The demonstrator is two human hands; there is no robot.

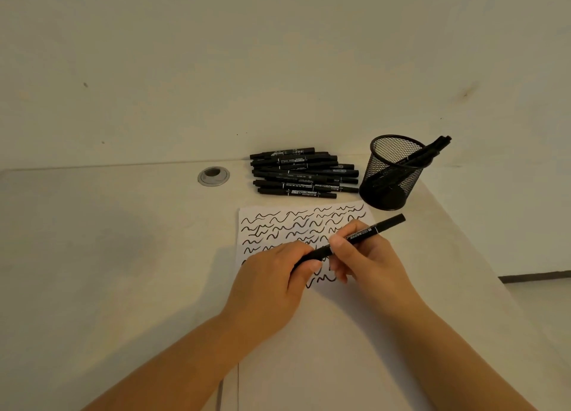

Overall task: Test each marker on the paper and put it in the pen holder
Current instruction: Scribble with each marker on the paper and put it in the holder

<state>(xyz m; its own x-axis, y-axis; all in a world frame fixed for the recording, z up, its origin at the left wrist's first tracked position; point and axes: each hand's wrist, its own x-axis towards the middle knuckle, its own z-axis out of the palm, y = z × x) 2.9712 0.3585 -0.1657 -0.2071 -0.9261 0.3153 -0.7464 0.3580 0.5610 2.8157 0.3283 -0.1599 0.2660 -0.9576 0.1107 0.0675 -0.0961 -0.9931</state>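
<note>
Table: wide pale tabletop (108,256) against a pale wall; round grey cable grommet (213,176) set in it toward the back.
Paper: white sheet (324,333) lying flat under both hands; far half filled w/ rows of black wavy test strokes (296,225), near half blank.
Marker pile: heap of black twin-tip markers w/ white print (304,172), lying beyond the paper's far edge, just left of the holder. Looks like the untested stock, so plenty left to do.
Holder: black wire-mesh round pen cup (392,172), upright, near the paper's far-right corner; a few black markers (432,149) lean inside against its right rim.
Left hand (272,284): fingers curled round the near, lower-left end of the marker in hand, thumb on top; grips the cap end, by the look of it.
Right hand (367,256): thumb and fingers pinch the barrel mid-length.
Marker in hand: slim black marker w/ white label (364,234), held above the paper, pointing up-right toward the holder. Cap on or off: can't tell, left fingers cover that end.
Step, my read: cap being pulled off or pushed back on.
Doing it well: keep the right hand's hold steady, move the cap straight along the barrel, no twist sideways; if capping, press till seated before dropping it in the cup; keep the tip off skin and off the table.
</note>
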